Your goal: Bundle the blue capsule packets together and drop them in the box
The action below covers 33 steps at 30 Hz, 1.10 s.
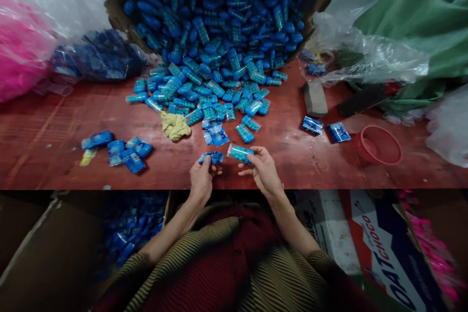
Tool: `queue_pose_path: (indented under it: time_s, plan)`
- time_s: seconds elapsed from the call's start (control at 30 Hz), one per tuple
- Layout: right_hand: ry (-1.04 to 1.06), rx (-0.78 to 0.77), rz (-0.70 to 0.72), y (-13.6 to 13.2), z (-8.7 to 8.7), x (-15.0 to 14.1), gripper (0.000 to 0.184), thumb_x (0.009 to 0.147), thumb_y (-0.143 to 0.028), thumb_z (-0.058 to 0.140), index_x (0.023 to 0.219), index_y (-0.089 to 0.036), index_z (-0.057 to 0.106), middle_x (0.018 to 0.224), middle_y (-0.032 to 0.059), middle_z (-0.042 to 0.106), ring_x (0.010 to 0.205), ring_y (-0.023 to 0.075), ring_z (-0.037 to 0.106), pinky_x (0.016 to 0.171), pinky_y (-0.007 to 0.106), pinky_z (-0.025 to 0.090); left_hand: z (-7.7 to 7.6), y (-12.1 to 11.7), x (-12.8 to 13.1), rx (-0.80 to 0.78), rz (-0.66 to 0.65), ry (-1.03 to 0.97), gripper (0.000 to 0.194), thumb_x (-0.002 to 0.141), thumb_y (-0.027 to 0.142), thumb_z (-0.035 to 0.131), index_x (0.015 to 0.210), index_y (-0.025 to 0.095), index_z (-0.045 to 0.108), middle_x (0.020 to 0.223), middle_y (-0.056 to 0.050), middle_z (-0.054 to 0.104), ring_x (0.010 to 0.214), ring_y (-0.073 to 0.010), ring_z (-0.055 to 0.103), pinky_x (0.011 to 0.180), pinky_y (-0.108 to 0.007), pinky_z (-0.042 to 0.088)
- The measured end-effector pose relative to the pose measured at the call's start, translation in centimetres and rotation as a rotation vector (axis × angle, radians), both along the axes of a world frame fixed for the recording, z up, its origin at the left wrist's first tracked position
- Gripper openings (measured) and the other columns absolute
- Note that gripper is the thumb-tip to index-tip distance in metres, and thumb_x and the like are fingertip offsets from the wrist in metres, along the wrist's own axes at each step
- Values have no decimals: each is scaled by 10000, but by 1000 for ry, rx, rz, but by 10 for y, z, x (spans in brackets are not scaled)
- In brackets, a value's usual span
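Holding a clear tube (239,153) between thumb and fingers, the right hand (266,170) is closed on its blue end; turquoise balls show through the wall, and the clear end points toward the left hand (202,179). That hand is pinched on a small blue wrapper (211,157), near the tube but apart from it. Both items are held above the near part of the red table (73,161).

Containers were noted as follows. A large torn carton (116,14) at the far side bears a deep heap of blue-capped tubes (204,34), which spills from its mouth onto the table. At far left, a clear bag (18,48) holds something bright pink; beside it, another bag (98,56) holds blue packets. A red basket (359,145) stands at right, close to two blue packs (339,132) and a grey block (315,100). Below the table edge, an open box (47,253) at left contains blue packets (individual shapes are dim there), and pink items (427,239) lie at right beside a printed carton (380,248).

A yellow cloth (175,126) touches the spilled tubes. Flat wrappers (216,134) lie just beyond the hands, and a cluster of blue packages (133,156) lies to the left.
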State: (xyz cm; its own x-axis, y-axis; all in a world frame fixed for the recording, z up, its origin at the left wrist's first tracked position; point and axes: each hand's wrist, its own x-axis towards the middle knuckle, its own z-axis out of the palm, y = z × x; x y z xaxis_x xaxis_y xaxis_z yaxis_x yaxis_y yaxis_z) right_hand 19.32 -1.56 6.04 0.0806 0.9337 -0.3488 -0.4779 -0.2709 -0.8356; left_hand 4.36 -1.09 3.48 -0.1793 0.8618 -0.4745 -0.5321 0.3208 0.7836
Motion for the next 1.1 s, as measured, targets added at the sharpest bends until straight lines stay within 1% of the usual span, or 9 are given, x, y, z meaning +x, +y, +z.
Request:
queue_pose_path:
  time_s: [0.1,0.23,0.4,0.5,0.67,0.77,0.97,1.03,1.1]
  plan:
    - [-44,-2,-17,-5,-3,-9,373,679,-314,706,892,-228,412,706,-83,577,519,98,637,404,201,548,0,0,2,-6,16,29,367,600,446,726,663,154,514,466,60,516,469,-99,566,471,-206,484]
    - [-168,40,-42,-14,-10,-19,349,699,-306,690,878,-229,400,701,-86,555,517,93,635,421,202,548,1,-1,4,-27,20,18,380,593,452,731,707,156,523,489,57,533,476,-95,560,480,-214,498]
    - [-300,111,-7,-24,-20,-20,296,751,-304,662,909,-229,422,729,-72,564,587,90,649,519,207,565,4,0,4,-29,-23,-27,370,597,438,736,709,152,529,523,51,536,501,-85,553,503,-212,511]
    - [-357,135,14,-27,-26,-18,278,760,-304,661,918,-231,444,723,-71,570,609,83,645,558,197,554,5,0,2,-31,-25,-45,364,593,428,740,705,149,537,531,46,546,512,-88,555,507,-217,514]
    - [-337,152,73,-27,-31,-15,261,749,-320,671,895,-226,475,735,-59,580,648,101,651,567,213,552,6,2,0,-15,3,-31,382,571,415,760,756,147,559,603,29,602,519,-99,569,461,-208,484]
    - [-327,162,107,-27,-31,-14,236,747,-317,668,887,-227,501,759,-49,571,665,104,632,575,227,552,7,4,0,15,36,-39,387,558,403,774,766,157,560,628,38,611,517,-90,560,481,-215,488]
    - [-486,308,73,-27,-33,-9,165,738,-244,672,872,-245,577,883,-20,545,758,111,567,662,238,542,11,6,1,10,42,-71,373,552,388,783,739,161,553,621,56,594,516,-71,539,509,-200,475]
    - [-480,300,73,-27,-33,-9,163,744,-248,667,878,-247,574,886,-20,546,765,111,567,666,238,548,11,6,1,14,53,-66,368,560,382,781,746,165,551,630,58,596,526,-69,542,530,-200,477]
    - [-430,253,73,-26,-32,-11,177,743,-267,669,878,-242,558,853,-26,552,736,106,573,653,242,561,10,6,1,34,67,-61,356,575,377,775,749,168,545,643,57,601,546,-68,553,571,-205,484]
